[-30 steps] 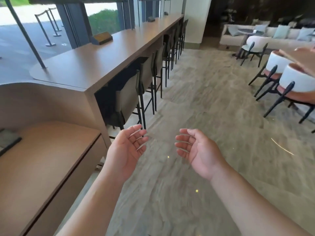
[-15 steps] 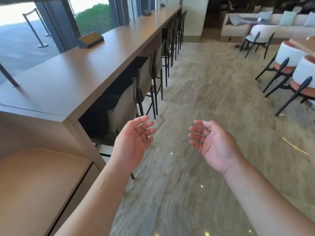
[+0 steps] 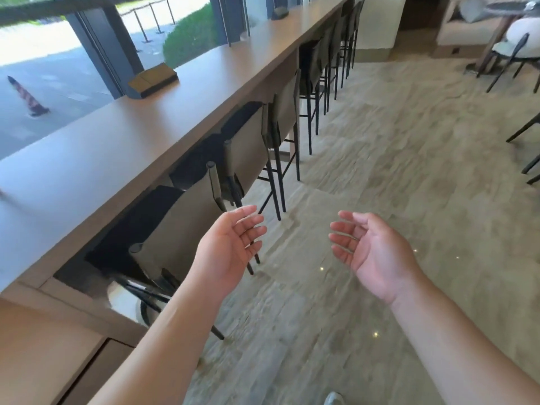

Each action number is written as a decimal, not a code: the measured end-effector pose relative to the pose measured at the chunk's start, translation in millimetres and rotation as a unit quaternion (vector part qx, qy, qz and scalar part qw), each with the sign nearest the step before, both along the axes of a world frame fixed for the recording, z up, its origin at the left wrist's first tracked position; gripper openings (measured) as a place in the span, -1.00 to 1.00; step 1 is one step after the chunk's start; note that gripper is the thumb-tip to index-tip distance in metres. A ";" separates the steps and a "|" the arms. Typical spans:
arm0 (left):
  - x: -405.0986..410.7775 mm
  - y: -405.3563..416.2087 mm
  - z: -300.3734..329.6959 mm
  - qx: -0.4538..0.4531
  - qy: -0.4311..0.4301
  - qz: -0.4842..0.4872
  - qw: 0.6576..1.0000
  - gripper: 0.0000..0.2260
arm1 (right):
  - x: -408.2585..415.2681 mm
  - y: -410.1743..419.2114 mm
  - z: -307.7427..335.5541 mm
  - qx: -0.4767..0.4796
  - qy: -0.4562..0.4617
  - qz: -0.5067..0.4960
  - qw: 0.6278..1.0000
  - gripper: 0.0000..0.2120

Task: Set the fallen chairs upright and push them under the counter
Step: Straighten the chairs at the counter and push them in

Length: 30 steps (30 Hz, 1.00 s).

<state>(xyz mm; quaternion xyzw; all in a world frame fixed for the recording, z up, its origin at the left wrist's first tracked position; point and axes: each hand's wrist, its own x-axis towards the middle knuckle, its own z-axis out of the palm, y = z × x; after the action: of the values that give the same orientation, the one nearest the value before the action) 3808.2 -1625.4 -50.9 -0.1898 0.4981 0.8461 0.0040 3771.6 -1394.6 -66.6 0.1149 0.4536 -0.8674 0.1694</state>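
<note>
A long brown counter (image 3: 152, 135) runs from the near left to the far middle. A row of several tall bar chairs with olive backs and thin black legs stands upright, tucked under it. The nearest chair (image 3: 181, 226) is just left of my left hand; the one behind it (image 3: 248, 150) stands a little farther along. My left hand (image 3: 230, 249) hovers palm up with relaxed fingers, close to the nearest chair's right post, holding nothing. My right hand (image 3: 371, 249) hovers over the floor, palm up and empty. No fallen chair shows in view.
A small brown box (image 3: 153, 80) sits on the counter by the window. A lower wooden desk (image 3: 43, 361) fills the near left corner. Dining chairs with white backs (image 3: 517, 45) and a round table stand at the far right. Beige stone floor (image 3: 380, 159) lies between.
The view has moved forward and closer to the counter; the nearest chairs now look larger and nearer. Both hands stay raised, palm up and empty.
</note>
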 end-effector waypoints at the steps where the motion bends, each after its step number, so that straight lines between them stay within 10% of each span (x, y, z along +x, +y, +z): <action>1: -15.8 7.2 3.4 -0.001 0.004 0.010 1.000 -0.76 | -18.9 10.0 2.5 0.001 0.005 0.006 1.000 -0.80; 30: -397.9 -80.9 -41.4 0.060 -0.005 0.126 0.990 -0.79 | -426.0 -91.6 14.2 0.116 0.029 0.110 0.987 -0.82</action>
<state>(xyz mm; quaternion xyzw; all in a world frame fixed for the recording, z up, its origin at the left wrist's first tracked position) 3410.2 -1706.3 -92.3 -0.2545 0.4183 0.8674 -0.0889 3345.5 -1486.2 -52.4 0.0584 0.5655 -0.7881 0.2360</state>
